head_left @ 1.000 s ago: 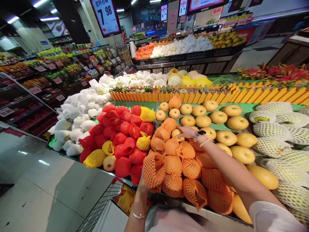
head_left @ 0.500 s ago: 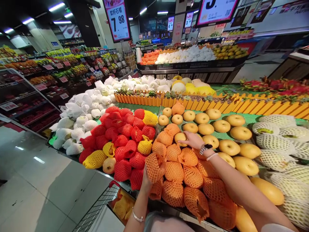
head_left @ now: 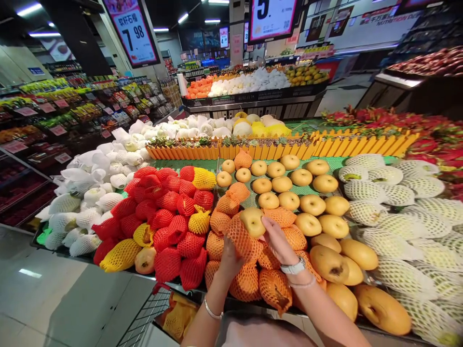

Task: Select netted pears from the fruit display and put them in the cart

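My left hand (head_left: 230, 260) is closed around an orange foam net sleeve (head_left: 238, 238), holding it up over the display. A round yellow-brown pear (head_left: 253, 221) sits at the mouth of that sleeve, its upper part bare. My right hand (head_left: 278, 241) grips the pear from the right with thumb and fingers. Below both hands lie several orange-netted pears (head_left: 246, 284). Rows of bare pears (head_left: 313, 204) rest to the right and beyond. How far the pear is inside the net is partly hidden.
Red-netted fruit (head_left: 168, 202) is piled left of my hands, with white-netted fruit (head_left: 87, 197) farther left. Pale-netted fruit (head_left: 398, 236) lies on the right. An orange picket planter (head_left: 267, 152) runs behind the pears. A cart (head_left: 144, 313) stands at the front left.
My right hand has lifted a pear off the display and brought it to the net in my left hand. My left hand has risen with the net. The view has turned right.
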A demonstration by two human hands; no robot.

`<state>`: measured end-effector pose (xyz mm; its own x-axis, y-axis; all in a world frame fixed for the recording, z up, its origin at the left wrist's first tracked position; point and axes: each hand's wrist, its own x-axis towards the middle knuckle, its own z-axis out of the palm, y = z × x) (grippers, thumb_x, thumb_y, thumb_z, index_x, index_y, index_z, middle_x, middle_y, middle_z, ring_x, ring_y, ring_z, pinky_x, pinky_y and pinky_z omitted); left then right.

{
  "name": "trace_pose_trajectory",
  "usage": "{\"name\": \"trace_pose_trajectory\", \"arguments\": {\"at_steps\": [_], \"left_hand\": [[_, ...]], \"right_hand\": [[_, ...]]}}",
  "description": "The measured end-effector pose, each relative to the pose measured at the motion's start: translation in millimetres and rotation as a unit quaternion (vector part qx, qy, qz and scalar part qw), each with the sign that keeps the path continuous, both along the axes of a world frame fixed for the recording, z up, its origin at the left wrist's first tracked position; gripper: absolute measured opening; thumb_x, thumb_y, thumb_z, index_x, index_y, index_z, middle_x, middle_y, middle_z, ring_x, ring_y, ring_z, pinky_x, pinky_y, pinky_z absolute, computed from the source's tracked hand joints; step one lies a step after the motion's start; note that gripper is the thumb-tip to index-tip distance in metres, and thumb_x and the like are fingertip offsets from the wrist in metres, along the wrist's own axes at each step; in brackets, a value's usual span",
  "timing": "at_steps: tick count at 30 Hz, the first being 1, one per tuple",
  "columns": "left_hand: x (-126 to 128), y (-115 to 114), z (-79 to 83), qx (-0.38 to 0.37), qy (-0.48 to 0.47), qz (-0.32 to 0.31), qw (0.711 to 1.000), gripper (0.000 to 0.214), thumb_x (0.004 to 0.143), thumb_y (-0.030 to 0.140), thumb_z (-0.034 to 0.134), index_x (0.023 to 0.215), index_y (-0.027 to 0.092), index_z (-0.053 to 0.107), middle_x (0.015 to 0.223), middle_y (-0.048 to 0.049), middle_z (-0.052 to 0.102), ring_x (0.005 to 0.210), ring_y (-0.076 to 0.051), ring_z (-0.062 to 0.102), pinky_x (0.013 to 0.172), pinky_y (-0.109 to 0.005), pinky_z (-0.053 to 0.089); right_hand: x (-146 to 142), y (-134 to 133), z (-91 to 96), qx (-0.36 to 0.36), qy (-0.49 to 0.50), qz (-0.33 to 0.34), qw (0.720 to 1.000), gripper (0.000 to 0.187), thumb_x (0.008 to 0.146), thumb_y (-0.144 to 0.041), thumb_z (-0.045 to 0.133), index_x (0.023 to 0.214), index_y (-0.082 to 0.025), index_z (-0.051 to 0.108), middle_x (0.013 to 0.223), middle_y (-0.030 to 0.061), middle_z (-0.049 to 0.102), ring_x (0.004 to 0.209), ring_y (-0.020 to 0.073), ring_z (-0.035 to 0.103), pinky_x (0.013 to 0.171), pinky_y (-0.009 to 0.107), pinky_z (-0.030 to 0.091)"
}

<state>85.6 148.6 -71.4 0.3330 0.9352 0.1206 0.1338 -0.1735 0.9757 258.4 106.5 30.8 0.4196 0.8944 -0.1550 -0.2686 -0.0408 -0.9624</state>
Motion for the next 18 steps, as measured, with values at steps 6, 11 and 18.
{"name": "trace_pose_trajectory", "arguments": {"at_steps": [6,11,18], "left_hand": [[9,-3,25.0,0.05,0.053,-0.053,0.996,0.056,0.056,0.011,0.067,0.112,0.019,0.063,0.136,-0.0186,0.06,0.142,-0.042,0.039,0.121,-0.064,0.023],[21,-7,24.5,0.047,0.055,-0.002,0.997,0.06,0.06,0.013,0.068,0.12,0.018,0.059,0.142,-0.0198,0.053,0.146,-0.041,0.033,0.121,-0.06,0.025],[27,-11,20.9,0.034,-0.019,0.105,0.994,0.056,0.067,0.03,0.074,0.119,0.018,0.058,0.14,-0.0198,0.054,0.141,-0.039,0.041,0.123,-0.056,0.025]], "right_hand": [[0,-2,-7.5,0.034,-0.121,-0.049,0.991,0.05,0.071,-0.065,0.073,0.09,-0.021,0.058,0.089,0.0055,0.069,0.079,0.0238,0.067,0.07,0.038,0.057],[-1,-11,-3.6,0.066,-0.196,-0.011,0.978,0.042,0.08,-0.059,0.07,0.093,-0.022,0.057,0.09,0.0049,0.068,0.085,0.0242,0.066,0.082,0.042,0.056],[-25,-40,2.6,0.126,-0.373,-0.02,0.919,0.052,0.095,-0.042,0.059,0.14,-0.025,0.041,0.146,0.014,0.046,0.136,0.0303,0.047,0.11,0.052,0.043]]}}
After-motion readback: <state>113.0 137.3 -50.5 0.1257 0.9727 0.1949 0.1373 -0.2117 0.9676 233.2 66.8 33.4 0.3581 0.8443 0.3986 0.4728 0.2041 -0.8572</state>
